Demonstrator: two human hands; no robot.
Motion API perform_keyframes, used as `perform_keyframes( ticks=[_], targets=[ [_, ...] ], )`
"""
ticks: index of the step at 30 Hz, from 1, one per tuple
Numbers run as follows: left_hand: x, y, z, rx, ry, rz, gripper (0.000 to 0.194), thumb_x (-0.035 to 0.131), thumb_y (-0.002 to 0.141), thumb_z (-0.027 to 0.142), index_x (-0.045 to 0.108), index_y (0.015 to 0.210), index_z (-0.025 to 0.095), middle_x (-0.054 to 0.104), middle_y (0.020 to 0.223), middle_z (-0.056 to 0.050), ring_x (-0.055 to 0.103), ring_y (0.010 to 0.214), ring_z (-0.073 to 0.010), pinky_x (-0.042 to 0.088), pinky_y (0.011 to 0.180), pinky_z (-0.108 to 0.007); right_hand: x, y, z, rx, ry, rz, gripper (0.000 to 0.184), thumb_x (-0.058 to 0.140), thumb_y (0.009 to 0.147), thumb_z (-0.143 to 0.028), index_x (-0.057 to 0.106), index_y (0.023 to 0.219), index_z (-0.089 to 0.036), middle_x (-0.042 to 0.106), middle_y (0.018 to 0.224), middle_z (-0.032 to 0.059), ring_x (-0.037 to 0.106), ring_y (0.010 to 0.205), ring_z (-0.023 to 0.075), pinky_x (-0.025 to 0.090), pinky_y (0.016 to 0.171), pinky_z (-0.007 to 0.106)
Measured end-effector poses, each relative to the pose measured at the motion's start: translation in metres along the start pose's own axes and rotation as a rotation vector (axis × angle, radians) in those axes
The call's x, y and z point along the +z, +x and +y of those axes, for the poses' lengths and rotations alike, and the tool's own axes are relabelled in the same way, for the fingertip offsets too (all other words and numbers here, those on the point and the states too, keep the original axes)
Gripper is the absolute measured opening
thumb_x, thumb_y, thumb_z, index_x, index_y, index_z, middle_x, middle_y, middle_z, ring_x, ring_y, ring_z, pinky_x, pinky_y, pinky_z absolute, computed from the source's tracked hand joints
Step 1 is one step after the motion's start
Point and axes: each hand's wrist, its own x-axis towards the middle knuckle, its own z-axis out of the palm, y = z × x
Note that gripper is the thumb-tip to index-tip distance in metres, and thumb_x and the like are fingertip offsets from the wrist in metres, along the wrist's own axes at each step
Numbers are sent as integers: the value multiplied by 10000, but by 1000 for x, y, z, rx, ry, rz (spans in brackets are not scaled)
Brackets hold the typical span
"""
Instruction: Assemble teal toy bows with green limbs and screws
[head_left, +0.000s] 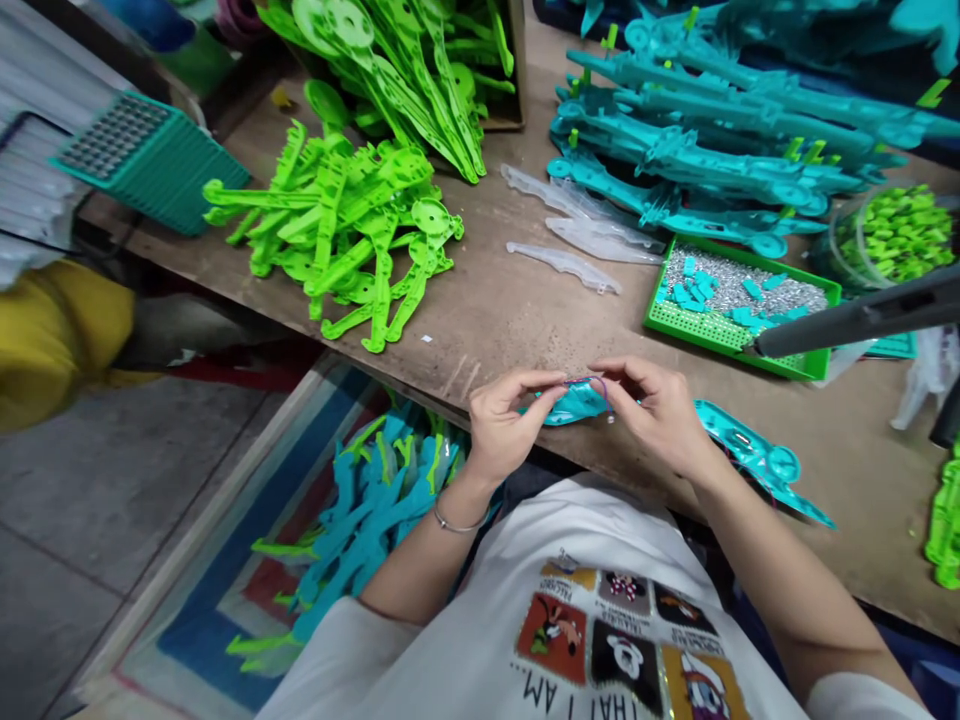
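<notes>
Over the front edge of the bench, my left hand [506, 415] and my right hand [654, 412] are pinched close together on a thin purple cord [609, 395]. The cord bends in a small loop by the right fingertips, and a tiny pale bead or tip hangs near its end. Just beneath the fingers lies a long teal plastic part [574, 403]. A teal piece [761, 450] with a round end shows again to the right of my right wrist; my hand hides whether the two are one part.
Bright green plastic arms [352, 220] are heaped at left. Teal parts [690, 140] and clear strips [566, 265] lie behind. A green tray [739, 370] holds metal bits and teal pieces; a tool [847, 322] overhangs it. A jar [847, 250] stands right. Finished-looking teal-green pieces [375, 500] fill a low box.
</notes>
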Motion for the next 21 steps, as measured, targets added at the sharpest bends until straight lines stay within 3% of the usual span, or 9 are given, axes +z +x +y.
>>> perform_keyframes(
  ticks=[5,9,15,21],
  targets=[
    [6,0,-1,-40,-20,22,126,842,845,298,823,964,259,821,947,-38,791,871,-216,665,845,-362,-1,-2,4,-101,59,31,254,682,976,-358,767,1199,-271,770,1014,37,681,814,149,537,748,292],
    [11,1,1,-65,-51,16,133,856,833,321,817,939,250,820,924,-34,787,851,-198,661,836,-342,-5,-2,5,-177,124,-14,209,634,994,-239,796,1120,-278,757,998,34,698,914,151,547,795,288],
    [16,7,3,-236,-227,-24,265,927,732,333,791,922,207,823,900,-55,796,832,-198,671,800,-315,-7,-1,9,-161,198,-93,164,708,947,-261,815,1068,-290,743,970,26,683,847,137,521,696,255],
    [16,10,2,-342,-370,-100,299,921,749,331,790,976,188,827,905,-58,801,822,-180,660,784,-276,-5,-3,18,-61,228,-34,179,687,972,-362,822,1044,-268,743,918,36,670,798,150,516,682,270]
  ],
)
